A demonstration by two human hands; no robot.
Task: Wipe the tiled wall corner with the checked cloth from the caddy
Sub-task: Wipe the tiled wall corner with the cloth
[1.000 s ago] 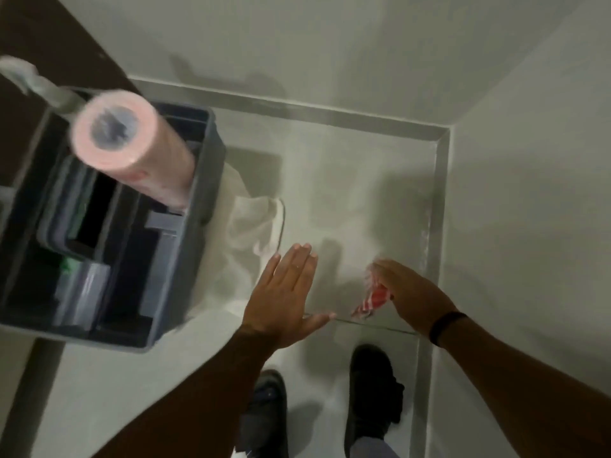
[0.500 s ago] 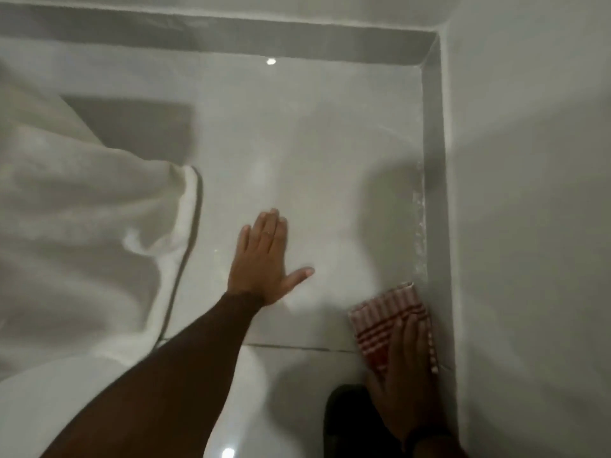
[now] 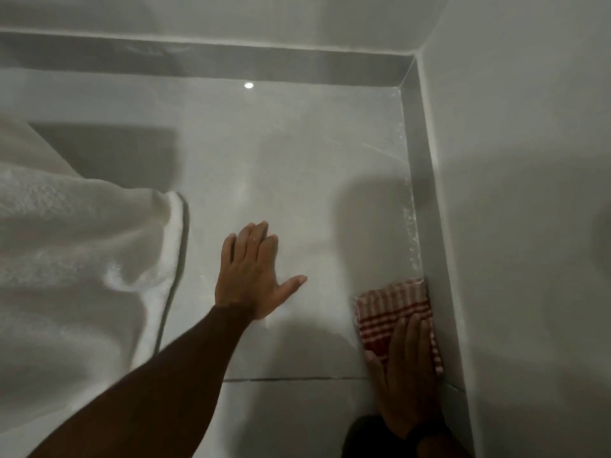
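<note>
A red and white checked cloth (image 3: pixel 393 309) lies flat on the pale tiled surface (image 3: pixel 297 160), tight against the grey strip (image 3: pixel 426 226) that runs along the right wall. My right hand (image 3: pixel 408 375) presses flat on the cloth's near half, fingers together. My left hand (image 3: pixel 253 269) rests palm down on the bare tile to the left, fingers extended and thumb spread. The corner (image 3: pixel 411 66) where the two grey strips meet is further up. The caddy is out of view.
A white towel (image 3: pixel 82 259) hangs in folds over the left side. A dark grout line (image 3: pixel 297 379) crosses the tile below my hands. A dark shoe (image 3: pixel 363 438) shows at the bottom edge. A plain wall (image 3: pixel 529 226) fills the right.
The view has dropped and closed in since a second ago; the caddy has left the frame. My right hand went from clutching the bunched cloth to pressing it flat against the right strip.
</note>
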